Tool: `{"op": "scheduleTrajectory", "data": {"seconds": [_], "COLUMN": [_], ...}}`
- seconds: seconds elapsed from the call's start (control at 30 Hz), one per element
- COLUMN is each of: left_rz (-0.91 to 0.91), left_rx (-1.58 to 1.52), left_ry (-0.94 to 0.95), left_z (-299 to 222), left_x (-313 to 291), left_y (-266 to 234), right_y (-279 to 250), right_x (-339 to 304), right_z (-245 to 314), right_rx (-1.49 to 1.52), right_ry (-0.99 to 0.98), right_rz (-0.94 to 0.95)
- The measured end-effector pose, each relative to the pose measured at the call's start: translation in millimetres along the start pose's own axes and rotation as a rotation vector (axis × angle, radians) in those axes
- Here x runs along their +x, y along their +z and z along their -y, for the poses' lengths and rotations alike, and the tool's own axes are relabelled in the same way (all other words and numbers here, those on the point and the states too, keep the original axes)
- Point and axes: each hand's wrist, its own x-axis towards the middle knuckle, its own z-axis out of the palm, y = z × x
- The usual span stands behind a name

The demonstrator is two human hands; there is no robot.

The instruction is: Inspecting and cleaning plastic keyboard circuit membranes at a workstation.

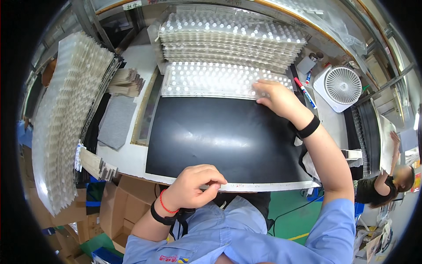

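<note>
My right hand [278,97] reaches over the front stack of clear plastic trays [206,80], which is dotted with white round pieces. Its fingers lie on the top tray near the right end, with the thumb apart from them at the front edge. My left hand [196,185] hovers at the table's near edge, fingers curled toward the thumb and nothing visible in them. Between the hands spreads a black mat [220,136]. Behind the front trays rises a taller stack of similar clear trays [228,44].
To the right are a white fan [343,86], a red marker [299,82] and a blue-white marker [309,97]. Grey sheets [116,121] and a tall pile of clear trays [66,114] stand left. Cardboard boxes [127,202] sit below. Another person [378,189] works at far right.
</note>
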Motion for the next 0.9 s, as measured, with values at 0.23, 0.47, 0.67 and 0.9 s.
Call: {"op": "scheduleTrajectory", "data": {"seconds": [0.23,0.47,0.67,0.9], "left_rz": [-0.047,-0.096,-0.103,0.113], "left_rx": [-0.018,-0.006,0.263,0.471], "left_ry": [0.005,0.024,0.263,0.026], "left_z": [0,1,6,-5], "left_x": [-2,-7,-4,8], "left_y": [0,0,12,19], "right_y": [-10,-23,7,5], "right_x": [4,-47,-137,-213], "right_z": [-9,96,170,170], "right_rx": [0.03,-0.128,0.026,0.428], "right_ry": [-0.05,-0.2,-0.069,0.639], "right_rz": [0.017,-0.144,-0.008,-0.369]}}
